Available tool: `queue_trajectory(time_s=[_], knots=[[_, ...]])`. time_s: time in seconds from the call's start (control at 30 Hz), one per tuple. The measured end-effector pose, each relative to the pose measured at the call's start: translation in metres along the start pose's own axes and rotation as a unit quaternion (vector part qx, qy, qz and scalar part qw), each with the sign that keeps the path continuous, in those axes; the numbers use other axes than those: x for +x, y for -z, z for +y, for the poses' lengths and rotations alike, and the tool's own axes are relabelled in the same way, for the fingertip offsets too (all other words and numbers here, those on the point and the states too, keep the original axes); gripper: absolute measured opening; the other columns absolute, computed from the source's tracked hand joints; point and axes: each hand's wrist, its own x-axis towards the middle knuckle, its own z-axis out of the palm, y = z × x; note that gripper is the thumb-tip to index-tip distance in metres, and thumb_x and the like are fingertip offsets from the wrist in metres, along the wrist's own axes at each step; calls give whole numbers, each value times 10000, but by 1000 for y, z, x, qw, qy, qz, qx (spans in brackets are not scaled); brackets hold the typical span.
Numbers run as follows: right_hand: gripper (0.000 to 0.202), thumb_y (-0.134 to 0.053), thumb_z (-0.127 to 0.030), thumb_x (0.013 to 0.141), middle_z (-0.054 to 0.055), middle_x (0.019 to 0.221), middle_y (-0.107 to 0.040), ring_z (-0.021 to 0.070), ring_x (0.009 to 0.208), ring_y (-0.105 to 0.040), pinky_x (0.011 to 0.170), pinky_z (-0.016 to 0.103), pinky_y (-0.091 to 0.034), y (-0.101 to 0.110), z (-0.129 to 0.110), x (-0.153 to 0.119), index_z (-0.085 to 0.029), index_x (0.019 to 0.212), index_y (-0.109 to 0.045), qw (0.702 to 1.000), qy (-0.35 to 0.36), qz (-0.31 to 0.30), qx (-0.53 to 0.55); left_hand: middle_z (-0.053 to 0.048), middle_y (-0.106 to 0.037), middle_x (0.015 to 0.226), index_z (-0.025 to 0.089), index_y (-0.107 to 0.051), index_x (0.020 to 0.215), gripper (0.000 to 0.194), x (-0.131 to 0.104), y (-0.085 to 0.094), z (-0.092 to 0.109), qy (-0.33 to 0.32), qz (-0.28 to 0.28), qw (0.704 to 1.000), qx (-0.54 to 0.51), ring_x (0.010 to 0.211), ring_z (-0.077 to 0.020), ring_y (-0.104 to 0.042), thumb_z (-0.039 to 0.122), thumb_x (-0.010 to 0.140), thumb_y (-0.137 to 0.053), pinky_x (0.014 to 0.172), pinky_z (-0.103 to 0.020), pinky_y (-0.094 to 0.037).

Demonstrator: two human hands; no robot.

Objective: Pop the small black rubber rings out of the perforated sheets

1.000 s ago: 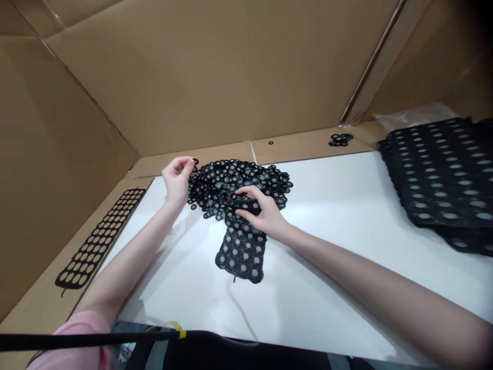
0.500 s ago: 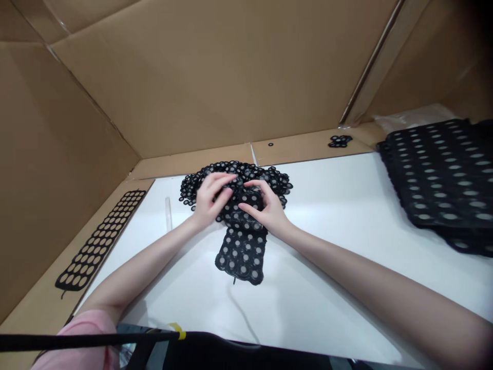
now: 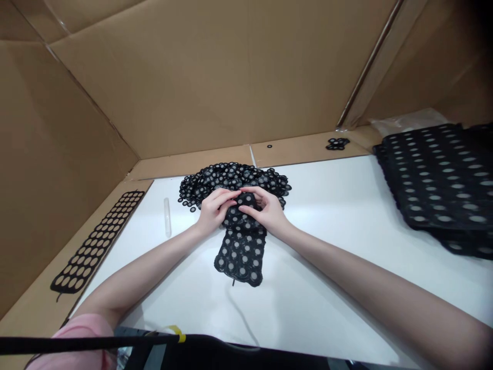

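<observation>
One black sheet [image 3: 243, 244] lay in front of the person on the white board [image 3: 308, 318], its long axis running away from the body and leaning slightly right towards the far end. From where I stood, neither hand was plainly nearer: both were at that far end, one at each side, and the near half lay flat, unheld. The right hand [image 3: 269, 210] had hold of it in a wide curve, thumb on top, fingers round the far edge. The left hand [image 3: 216, 208] was curled, its thumb and fingers a narrow gap apart at the far left corner; I couldn't tell whether it pinched sheet, ring or nothing.

Just beyond lay the pile [image 3: 219, 177] of rings, its near side partly covered by the hands. The sheet's folds there, black on black, were hard to make out. Well off to the right, the stack [image 3: 439, 177] ran out of view.
</observation>
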Motion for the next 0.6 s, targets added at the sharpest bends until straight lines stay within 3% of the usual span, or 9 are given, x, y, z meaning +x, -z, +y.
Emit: queue_trajectory(time_s=[0.27,0.43,0.6], knots=[[289,-762,-446,666,21,745,-689,180,685,-623,655,307,-489,-2,-1,1,-191,766,-672,998,-7,27,-52,-51,-651,883,190,-695,1006,212,-1,0,2,23,9,1000,-20,817,-133,-609,181,943,-493,716,-257,-502],[324,-720,-489,711,5,625,-637,140,576,-536,570,269,-410,-1,-3,-2,-178,660,-644,996,-3,16,-87,-68,-666,913,173,-683,966,177,1,3,1,-5,-30,1000,2,874,-179,-601,279,921,-549,788,-332,-461],[315,-663,-450,771,-7,595,-606,122,565,-504,553,245,-375,0,-4,-3,-171,634,-613,989,32,-16,-142,-60,-666,879,169,-669,971,240,0,2,0,-25,-65,997,22,839,-182,-597,376,909,-563,786,-333,-436]])
